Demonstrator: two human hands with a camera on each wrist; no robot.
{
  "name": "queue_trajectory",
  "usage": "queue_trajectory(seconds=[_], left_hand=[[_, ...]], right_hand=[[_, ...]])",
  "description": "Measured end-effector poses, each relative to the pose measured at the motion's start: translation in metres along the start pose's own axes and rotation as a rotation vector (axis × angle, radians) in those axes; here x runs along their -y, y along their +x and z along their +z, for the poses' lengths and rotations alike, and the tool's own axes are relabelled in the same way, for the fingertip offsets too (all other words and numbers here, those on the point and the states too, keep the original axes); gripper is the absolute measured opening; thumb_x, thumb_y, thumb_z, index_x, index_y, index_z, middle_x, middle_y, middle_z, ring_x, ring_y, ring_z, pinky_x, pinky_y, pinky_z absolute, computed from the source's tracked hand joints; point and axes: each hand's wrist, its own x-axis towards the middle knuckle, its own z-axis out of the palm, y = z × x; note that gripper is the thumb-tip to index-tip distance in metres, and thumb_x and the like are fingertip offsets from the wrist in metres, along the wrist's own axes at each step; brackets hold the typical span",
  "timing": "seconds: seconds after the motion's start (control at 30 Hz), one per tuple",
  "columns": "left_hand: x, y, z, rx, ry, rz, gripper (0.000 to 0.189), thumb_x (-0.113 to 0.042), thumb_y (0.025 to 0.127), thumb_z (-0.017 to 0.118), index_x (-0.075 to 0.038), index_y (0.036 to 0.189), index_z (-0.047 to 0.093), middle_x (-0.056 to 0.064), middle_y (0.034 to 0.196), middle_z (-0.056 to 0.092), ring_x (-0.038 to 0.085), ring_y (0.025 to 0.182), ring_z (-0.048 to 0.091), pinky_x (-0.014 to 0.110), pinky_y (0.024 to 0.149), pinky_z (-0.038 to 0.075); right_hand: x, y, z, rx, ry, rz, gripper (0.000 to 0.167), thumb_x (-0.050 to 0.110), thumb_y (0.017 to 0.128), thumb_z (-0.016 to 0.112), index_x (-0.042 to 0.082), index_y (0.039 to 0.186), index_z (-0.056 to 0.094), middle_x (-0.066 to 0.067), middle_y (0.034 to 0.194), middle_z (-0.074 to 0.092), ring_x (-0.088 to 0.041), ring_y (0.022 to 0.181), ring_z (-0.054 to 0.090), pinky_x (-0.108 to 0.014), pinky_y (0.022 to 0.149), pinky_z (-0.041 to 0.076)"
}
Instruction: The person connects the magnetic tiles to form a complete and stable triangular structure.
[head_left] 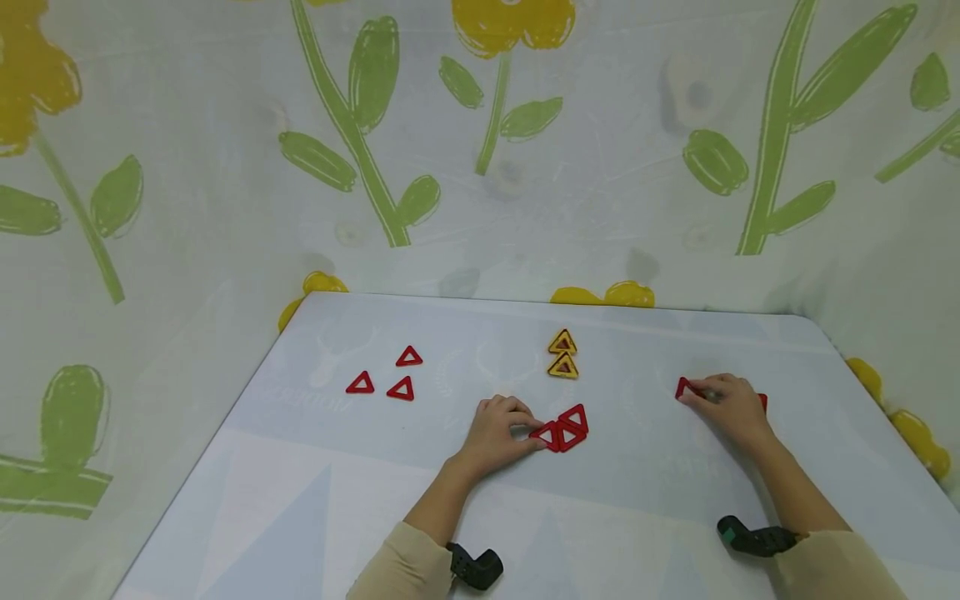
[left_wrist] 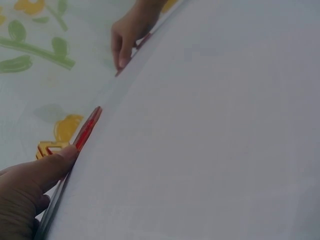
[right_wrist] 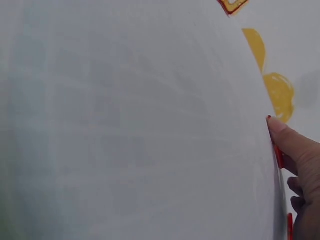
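Note:
Near the table's middle, my left hand (head_left: 495, 433) pinches the leftmost red triangle frame (head_left: 556, 437) between thumb and fingers. That piece lies flat, edge to edge with two more red triangle frames (head_left: 584, 418) on its right. Over on the right, my right hand (head_left: 731, 408) pinches another red triangle frame (head_left: 680, 387) by its right side; the fingers cover part of it. Behind that hand a further red piece (head_left: 763, 402) peeks out, mostly hidden. In the left wrist view the thumb (left_wrist: 52, 170) presses on red edges seen nearly side-on.
Three loose red triangle frames (head_left: 410, 388) lie apart at the left. Two yellow triangle pieces (head_left: 563, 373) with dark reddish centres sit one above the other beyond the red group. The white table (head_left: 300, 467) meets a flower-printed curtain (head_left: 600, 167) at its back edge.

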Motion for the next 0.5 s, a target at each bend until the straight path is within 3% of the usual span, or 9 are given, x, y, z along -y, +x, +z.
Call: queue_trajectory(seconds=[0.3, 0.5], left_hand=[[0.000, 0.001, -0.001, -0.016, -0.002, 0.021, 0.026, -0.036, 0.075, 0.078, -0.021, 0.096, 0.077, -0.005, 0.095, 0.061, 0.013, 0.095, 0.052, 0.034, 0.084, 0.036], [-0.001, -0.001, 0.000, -0.021, 0.016, 0.025, 0.025, -0.035, 0.075, 0.078, -0.021, 0.095, 0.077, -0.006, 0.095, 0.061, 0.012, 0.094, 0.052, 0.034, 0.084, 0.036]], right_hand=[[0.008, -0.009, -0.001, 0.026, -0.002, -0.015, 0.047, 0.034, 0.086, 0.069, -0.004, 0.113, 0.066, -0.023, 0.109, 0.058, -0.037, 0.102, 0.049, -0.043, 0.076, 0.041], [0.012, -0.016, -0.001, 0.047, 0.017, -0.003, 0.048, 0.037, 0.085, 0.069, -0.003, 0.113, 0.066, -0.018, 0.107, 0.058, -0.027, 0.094, 0.050, -0.035, 0.071, 0.036]])
